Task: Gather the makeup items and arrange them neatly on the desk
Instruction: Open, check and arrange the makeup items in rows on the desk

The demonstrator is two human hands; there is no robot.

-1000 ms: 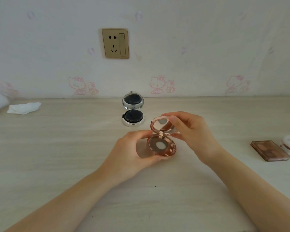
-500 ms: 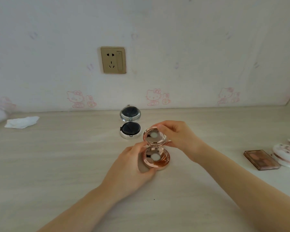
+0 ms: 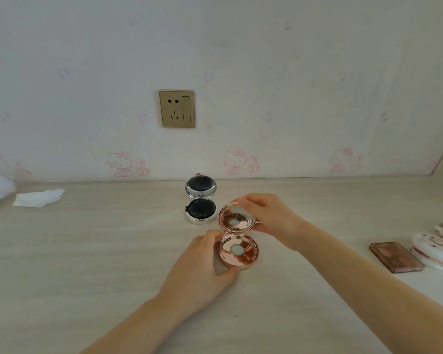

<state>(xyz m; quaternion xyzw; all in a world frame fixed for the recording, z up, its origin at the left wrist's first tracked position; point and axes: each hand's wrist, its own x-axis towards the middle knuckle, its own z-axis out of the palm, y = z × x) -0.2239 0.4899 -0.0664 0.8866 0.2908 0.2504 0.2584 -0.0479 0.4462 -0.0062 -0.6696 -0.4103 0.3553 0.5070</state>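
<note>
- We hold the rose compact [image 3: 238,238] open with both hands: our left hand [image 3: 202,269] wraps its fingers round the base, and our right hand [image 3: 264,215] pinches the far rim of the lid.
- Since a second ago the compact has come down from mid-air; its base now looks to rest on the desk [image 3: 87,264], just near and right of the silver compact [image 3: 200,200], though we cannot be sure of contact.
- The lid has swung further back and stands nearly upright, its mirror facing us, and our view has tipped down toward the desk.
- The silver compact has not moved; it lies open by the far wall, dark puff showing.
- We judge this means the rose compact is being set beside the silver one in the same open pose, so a pair is forming at the desk's middle.
- Still to gather, well apart at the right edge: the brown palette [image 3: 394,256] and the white case [image 3: 435,254], touching or nearly so.
- A tissue [image 3: 37,198] lies far left.
</note>
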